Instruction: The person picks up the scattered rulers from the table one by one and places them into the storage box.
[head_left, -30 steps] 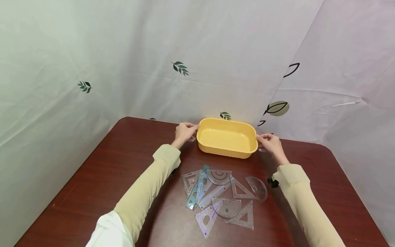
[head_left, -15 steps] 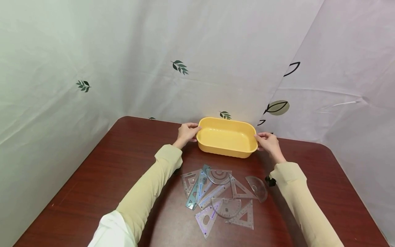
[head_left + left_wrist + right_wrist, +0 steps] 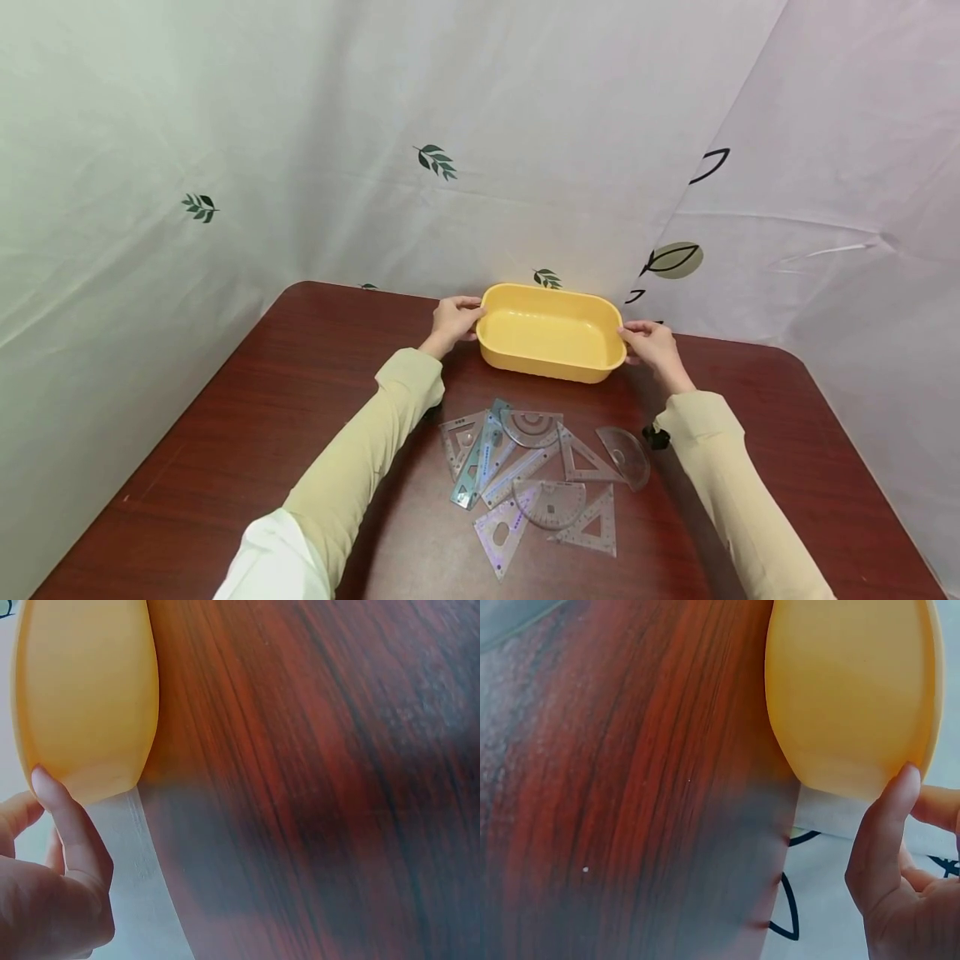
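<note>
A pale leaf-patterned cloth [image 3: 525,125] fills the background, cut off at the upper and side borders. In front of it stands a dark red-brown table [image 3: 240,408], its near edge out of frame. The left sleeve [image 3: 352,450] and right sleeve [image 3: 720,475] are cropped at the bottom.

At the far side of the table is a yellow tub [image 3: 547,367], open side up; whether its base bears fully on the table is hard to tell. It sits between the left hand [image 3: 452,319] and right hand [image 3: 654,343]. Each hand pinches one short end at the rim, fingers bent and closed on the edge; the tub partly hides the fingertips in the head view, and both wrist views crop the hands.

Nearer than the tub lie clear triangles [image 3: 592,477], protractors [image 3: 551,518] and rulers [image 3: 468,483], overlapping, their markings mostly too small to read. A small black object [image 3: 657,437] beside the right cuff is unclear.
</note>
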`<state>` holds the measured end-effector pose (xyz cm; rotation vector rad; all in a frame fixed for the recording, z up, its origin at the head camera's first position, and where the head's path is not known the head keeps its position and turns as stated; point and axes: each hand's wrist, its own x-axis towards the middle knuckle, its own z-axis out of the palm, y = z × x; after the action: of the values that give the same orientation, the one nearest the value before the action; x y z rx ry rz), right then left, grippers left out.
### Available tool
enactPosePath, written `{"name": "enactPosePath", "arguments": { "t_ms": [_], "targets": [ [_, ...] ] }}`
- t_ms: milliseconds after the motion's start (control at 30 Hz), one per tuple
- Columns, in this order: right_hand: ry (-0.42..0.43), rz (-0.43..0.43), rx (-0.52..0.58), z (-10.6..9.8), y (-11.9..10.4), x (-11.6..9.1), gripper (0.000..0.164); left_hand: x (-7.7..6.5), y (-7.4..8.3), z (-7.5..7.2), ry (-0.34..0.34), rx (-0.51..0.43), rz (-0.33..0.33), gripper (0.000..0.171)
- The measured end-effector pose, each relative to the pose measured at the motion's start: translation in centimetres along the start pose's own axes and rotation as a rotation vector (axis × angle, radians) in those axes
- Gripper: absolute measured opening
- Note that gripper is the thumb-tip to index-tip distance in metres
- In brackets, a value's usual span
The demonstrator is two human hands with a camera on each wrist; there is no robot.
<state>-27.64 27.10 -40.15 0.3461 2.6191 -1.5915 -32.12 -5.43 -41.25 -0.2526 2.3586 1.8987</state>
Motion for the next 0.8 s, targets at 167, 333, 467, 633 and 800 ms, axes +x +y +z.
{"name": "enactPosePath", "arguments": {
  "t_ms": [167, 333, 467, 633, 800],
  "targets": [
    [-0.052, 0.025, 0.044, -0.2, 0.2, 0.2, 0.049, 0.0, -0.1, -0.2, -0.009, -0.003, -0.013, 0.033],
    [-0.092, 0.031, 0.084, -0.4, 0.3, 0.0, 0.053, -0.2, -0.2, -0.5, -0.034, -0.017, -0.027, 0.034],
    [-0.102, 0.045, 0.084, -0.5, 0.3, -0.4, 0.053, -0.4, -0.3, -0.7, -0.056, -0.033, -0.037, 0.035],
    [-0.108, 0.068, 0.086, -0.5, 0.4, -0.7, 0.052, -0.5, -0.5, -0.8, -0.071, -0.042, -0.043, 0.036],
    [-0.109, 0.072, 0.078, -0.4, 0.6, -1.0, 0.052, -0.7, -0.6, -1.0, -0.078, -0.046, -0.051, 0.035]
  ]
}}
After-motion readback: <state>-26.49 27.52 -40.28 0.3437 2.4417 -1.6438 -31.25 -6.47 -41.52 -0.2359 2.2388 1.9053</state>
